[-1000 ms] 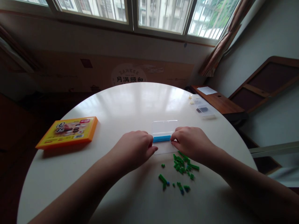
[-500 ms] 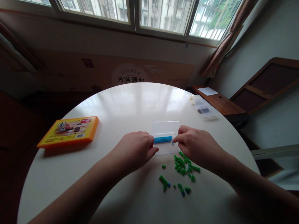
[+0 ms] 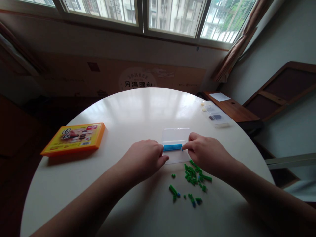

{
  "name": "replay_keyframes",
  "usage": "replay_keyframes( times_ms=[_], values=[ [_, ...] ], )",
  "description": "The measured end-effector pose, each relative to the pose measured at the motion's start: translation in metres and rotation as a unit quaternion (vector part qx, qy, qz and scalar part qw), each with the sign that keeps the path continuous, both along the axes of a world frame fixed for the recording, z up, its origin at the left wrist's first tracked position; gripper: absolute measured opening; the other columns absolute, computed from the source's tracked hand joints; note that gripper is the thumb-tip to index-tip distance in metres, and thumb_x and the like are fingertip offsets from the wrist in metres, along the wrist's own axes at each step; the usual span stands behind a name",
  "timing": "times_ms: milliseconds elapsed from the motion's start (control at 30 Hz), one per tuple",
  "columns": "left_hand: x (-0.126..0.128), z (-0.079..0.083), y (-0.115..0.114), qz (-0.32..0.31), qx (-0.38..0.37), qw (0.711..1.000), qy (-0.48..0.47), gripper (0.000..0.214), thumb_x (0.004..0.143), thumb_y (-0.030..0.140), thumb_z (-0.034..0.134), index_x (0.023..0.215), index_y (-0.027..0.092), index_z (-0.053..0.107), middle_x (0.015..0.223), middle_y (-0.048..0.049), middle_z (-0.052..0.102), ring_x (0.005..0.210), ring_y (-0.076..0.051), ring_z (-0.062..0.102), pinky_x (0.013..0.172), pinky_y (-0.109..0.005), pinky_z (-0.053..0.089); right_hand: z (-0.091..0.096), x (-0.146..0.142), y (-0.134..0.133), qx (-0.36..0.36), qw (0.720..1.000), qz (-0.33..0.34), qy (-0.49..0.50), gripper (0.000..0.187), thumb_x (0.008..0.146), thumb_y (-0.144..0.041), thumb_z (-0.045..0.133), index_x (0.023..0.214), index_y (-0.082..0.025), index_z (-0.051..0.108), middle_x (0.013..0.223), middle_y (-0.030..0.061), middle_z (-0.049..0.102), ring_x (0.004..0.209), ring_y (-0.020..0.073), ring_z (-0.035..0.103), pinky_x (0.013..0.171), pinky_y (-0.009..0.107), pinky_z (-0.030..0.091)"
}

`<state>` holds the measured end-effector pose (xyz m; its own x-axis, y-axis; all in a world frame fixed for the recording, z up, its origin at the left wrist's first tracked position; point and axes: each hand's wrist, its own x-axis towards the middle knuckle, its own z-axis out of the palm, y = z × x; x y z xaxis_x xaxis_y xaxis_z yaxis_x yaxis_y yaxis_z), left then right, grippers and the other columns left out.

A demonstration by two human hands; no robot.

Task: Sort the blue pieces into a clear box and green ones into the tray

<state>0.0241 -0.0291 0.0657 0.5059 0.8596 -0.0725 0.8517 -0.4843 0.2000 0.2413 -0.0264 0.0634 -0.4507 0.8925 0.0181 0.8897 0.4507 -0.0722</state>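
A strip of small blue bricks lies across a clear plastic tray in the middle of the table. At the strip's left end is my left hand, fingers curled against it and thumb held a little apart. My right hand is closed except for its index finger, whose tip presses a tiny blue brick at the strip's right end. Loose green bricks lie in a heap just below my right hand. More green pieces, with a few blue bits, are scattered nearer to me.
An orange and yellow game box lies on the left of the round white table. Clear plastic cases are at the far right, beside a wooden surface bearing a white paper. Windows stand beyond.
My right index fingertip and the tiny blue brick have shifted slightly left, closer to the strip's end. My left hand stays at the other end.
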Motion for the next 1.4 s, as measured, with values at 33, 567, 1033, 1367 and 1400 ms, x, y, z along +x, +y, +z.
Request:
replay_keyframes(
  times_ms=[33,567,1033,1367,1400],
  values=[
    [0.0,-0.0004,0.0,0.0,0.001,1.0,0.0,0.031,0.087,0.041,0.052,0.07,0.02,0.067,0.076,-0.0052,0.069,0.063,-0.018,0.059,0.053,-0.028,0.038,-0.0001,0.0004,-0.0001,0.002,1.0,0.0,0.0,0.029,0.09,-0.026,0.049,0.089,-0.031,0.077,0.089,0.0012,0.063,0.051,0.007,0.045,0.051,0.025,0.03],
    [0.0003,-0.0009,-0.0003,-0.004,-0.006,1.0,0.005,0.032,0.088,0.041,0.05,0.071,0.02,0.067,0.077,-0.0057,0.069,0.064,-0.018,0.059,0.055,-0.028,0.04,-0.0063,0.0056,0.0032,-0.008,1.0,-0.002,0.024,0.029,0.09,-0.026,0.05,0.095,-0.031,0.078,0.092,0.0012,0.066,0.057,0.0088,0.051,0.053,0.025,0.034],
    [0.0003,-0.002,0.002,0.003,-0.027,0.999,0.016,0.034,0.088,0.044,0.048,0.072,0.021,0.066,0.079,-0.0054,0.068,0.068,-0.019,0.06,0.056,-0.029,0.04,-0.0021,0.0041,-0.0016,-0.007,1.0,-0.005,0.009,0.029,0.089,-0.023,0.05,0.096,-0.032,0.077,0.089,0.0,0.066,0.056,0.0084,0.05,0.052,0.024,0.031],
    [-0.0002,-0.0028,0.0021,0.004,-0.03,0.999,0.019,0.035,0.089,0.045,0.047,0.073,0.021,0.066,0.08,-0.0058,0.068,0.068,-0.019,0.059,0.057,-0.029,0.04,-0.0052,0.0057,0.001,-0.02,1.0,-0.004,0.014,0.028,0.09,-0.026,0.05,0.097,-0.03,0.077,0.09,0.0021,0.066,0.058,0.0092,0.052,0.054,0.024,0.034],
    [-0.0001,-0.0029,0.0022,0.004,-0.03,0.999,0.02,0.035,0.089,0.045,0.047,0.072,0.021,0.066,0.08,-0.0058,0.068,0.068,-0.019,0.059,0.057,-0.029,0.04,-0.0055,0.0056,0.0011,-0.019,1.0,-0.004,0.013,0.029,0.09,-0.026,0.05,0.097,-0.03,0.077,0.09,0.0021,0.066,0.058,0.0093,0.052,0.054,0.024,0.034]
  ],
)
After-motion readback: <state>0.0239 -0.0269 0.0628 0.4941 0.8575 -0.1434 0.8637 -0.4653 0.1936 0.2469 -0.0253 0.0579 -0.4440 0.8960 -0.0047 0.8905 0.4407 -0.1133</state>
